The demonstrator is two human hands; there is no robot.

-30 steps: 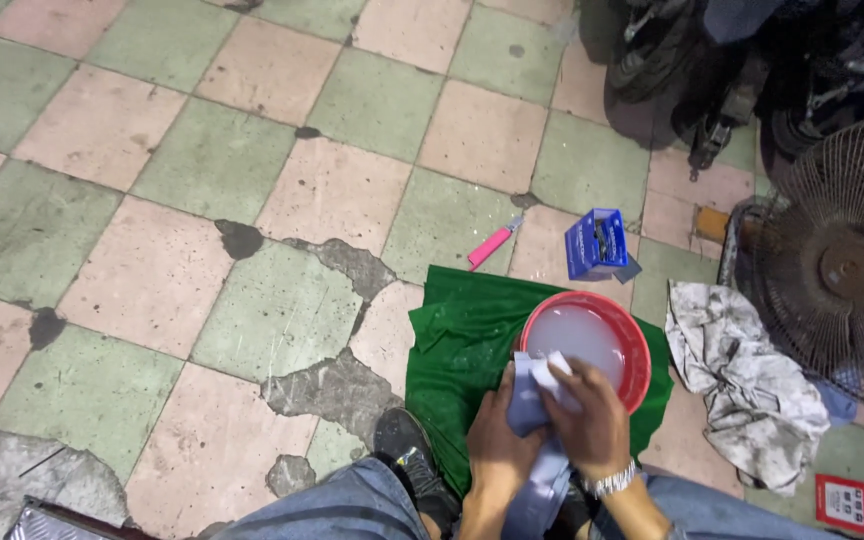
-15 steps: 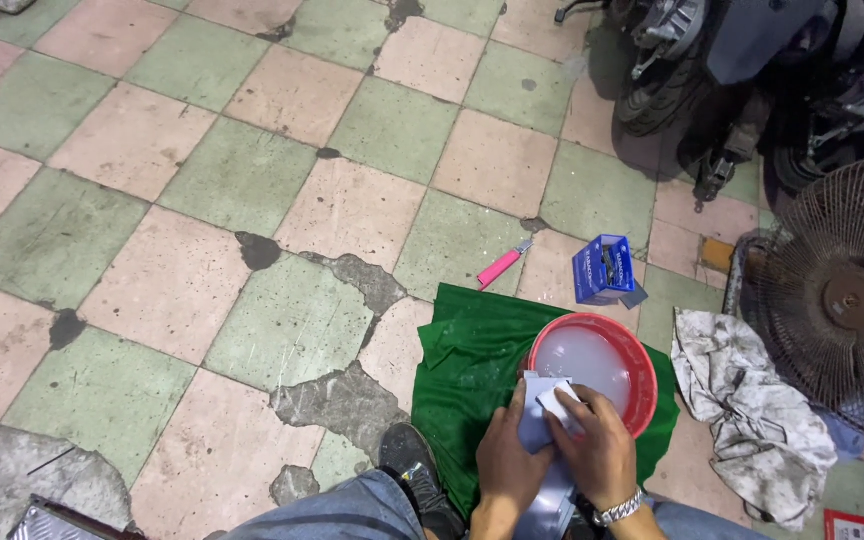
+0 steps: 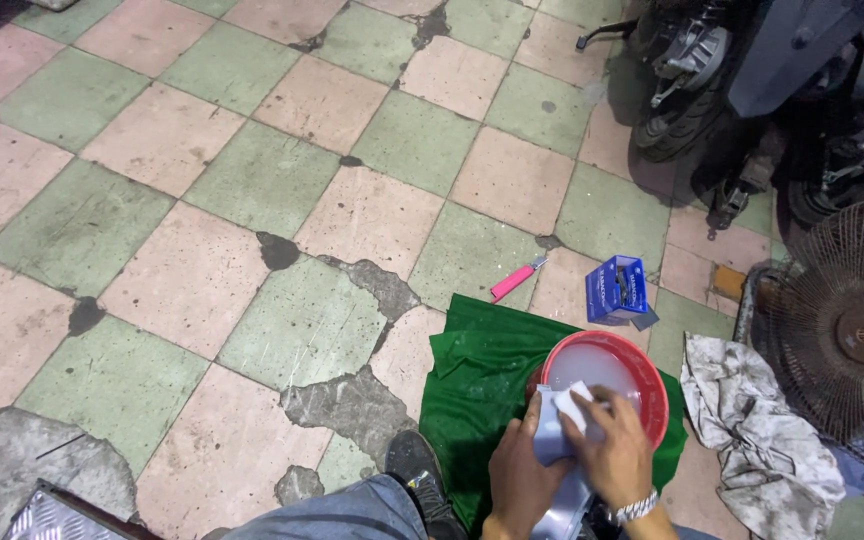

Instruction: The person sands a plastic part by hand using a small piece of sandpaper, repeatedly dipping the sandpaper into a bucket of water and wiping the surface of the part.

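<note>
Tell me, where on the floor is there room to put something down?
The tiles left of the green cloth lie bare, up past the pink cutter. Right is crowded: red basin, blue box, dirty rag, fan, scooters. Both hands, left and right, work at the basin.

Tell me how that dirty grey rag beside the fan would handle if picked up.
The rag lies crumpled in loose folds on the tiled floor, so it would probably hang limp. It looks like thin cloth, likely light. The dark stains suggest it may feel greasy.
</note>
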